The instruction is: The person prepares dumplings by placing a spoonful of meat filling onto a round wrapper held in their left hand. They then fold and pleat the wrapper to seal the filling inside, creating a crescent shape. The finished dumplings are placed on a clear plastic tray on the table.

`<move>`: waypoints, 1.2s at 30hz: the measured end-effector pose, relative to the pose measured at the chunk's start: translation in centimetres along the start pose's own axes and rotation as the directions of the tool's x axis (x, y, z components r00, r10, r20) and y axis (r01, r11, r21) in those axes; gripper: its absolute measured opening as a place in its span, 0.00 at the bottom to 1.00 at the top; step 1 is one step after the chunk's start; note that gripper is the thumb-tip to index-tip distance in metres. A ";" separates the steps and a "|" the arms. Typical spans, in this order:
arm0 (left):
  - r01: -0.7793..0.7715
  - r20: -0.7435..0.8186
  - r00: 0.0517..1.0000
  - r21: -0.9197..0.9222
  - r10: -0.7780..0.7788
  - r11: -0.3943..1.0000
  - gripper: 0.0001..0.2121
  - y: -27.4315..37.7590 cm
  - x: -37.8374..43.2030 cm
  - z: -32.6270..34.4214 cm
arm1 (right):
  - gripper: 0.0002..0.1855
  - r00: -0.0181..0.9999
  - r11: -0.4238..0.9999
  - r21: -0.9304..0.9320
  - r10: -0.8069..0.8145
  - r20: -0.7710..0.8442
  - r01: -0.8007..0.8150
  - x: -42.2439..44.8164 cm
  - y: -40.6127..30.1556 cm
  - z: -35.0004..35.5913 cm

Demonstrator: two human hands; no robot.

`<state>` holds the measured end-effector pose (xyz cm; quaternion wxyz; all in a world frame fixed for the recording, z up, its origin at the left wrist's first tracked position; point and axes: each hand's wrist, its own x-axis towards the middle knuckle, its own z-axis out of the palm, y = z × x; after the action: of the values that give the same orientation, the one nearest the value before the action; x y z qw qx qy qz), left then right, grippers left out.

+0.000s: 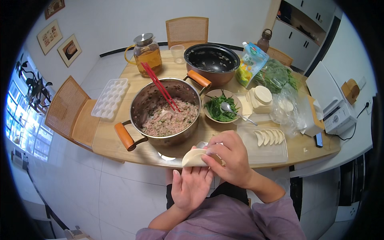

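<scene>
A dumpling wrapper folded into a half-moon (195,158) rests on the fingers of my left hand (193,189), whose palm faces up with the thumb spread away. My right hand (229,157) pinches the wrapper's right part between thumb and fingers; that part is partly hidden. Just beyond my hands stands a steel pot (165,133) with minced meat filling (168,120) in it. Red chopsticks (160,87) lean in the pot. To the right, several shaped dumplings (268,137) lie in a row on a translucent plastic tray (255,154).
A bowl of greens (217,106) with a spoon (237,112) and stacked round wrappers (262,96) sit beyond the tray. Farther back are a dark pot (213,60) and a glass pitcher (147,58). An egg-shaped-cavity tray (109,97) lies left; a tissue box (313,120) stands right.
</scene>
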<state>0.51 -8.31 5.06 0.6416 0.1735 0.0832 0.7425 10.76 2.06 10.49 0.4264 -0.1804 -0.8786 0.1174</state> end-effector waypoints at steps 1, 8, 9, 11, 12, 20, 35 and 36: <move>-0.005 -0.007 1.000 0.015 0.005 1.000 0.34 0.0 -0.1 0.0 | 0.10 1.000 1.000 0.012 0.025 -0.001 -0.025 0.1 0.1 0.1; -0.005 -0.014 1.000 0.108 0.006 0.994 0.35 -0.2 -0.2 -0.5 | 0.11 0.999 0.997 0.068 0.042 0.034 -0.044 0.2 0.2 0.3; -0.003 -0.019 1.000 0.117 0.006 0.993 0.35 -0.2 -0.2 -0.6 | 0.11 0.999 0.996 0.080 0.023 0.030 -0.025 0.2 0.4 0.4; -0.002 -0.006 1.000 0.093 0.003 0.996 0.36 -0.1 -0.2 -0.6 | 0.11 1.000 0.993 0.117 0.011 0.023 -0.014 0.1 0.5 0.5; -0.003 0.000 1.000 0.081 0.003 0.997 0.36 -0.1 -0.2 -0.6 | 0.12 1.000 0.989 0.143 0.017 0.021 -0.020 0.1 0.6 0.6; -0.041 -0.104 0.990 0.463 0.100 0.885 0.22 0.4 0.3 -2.9 | 0.14 1.000 0.962 0.271 -0.007 -0.016 0.011 -0.4 0.0 0.5; -0.048 -0.043 0.996 0.455 0.075 0.889 0.18 0.7 -0.1 -3.4 | 0.09 0.988 0.954 0.257 -0.140 -0.062 0.152 -1.9 0.2 0.8; -0.039 -0.050 0.996 0.443 0.068 0.896 0.17 0.8 -0.2 -3.6 | 0.10 0.994 0.953 0.280 -0.100 -0.051 0.111 -2.1 0.3 1.0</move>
<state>-1.50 -8.25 2.01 0.5619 0.2926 0.2651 0.7269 11.23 1.34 8.26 0.4695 -0.0727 -0.8531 0.2155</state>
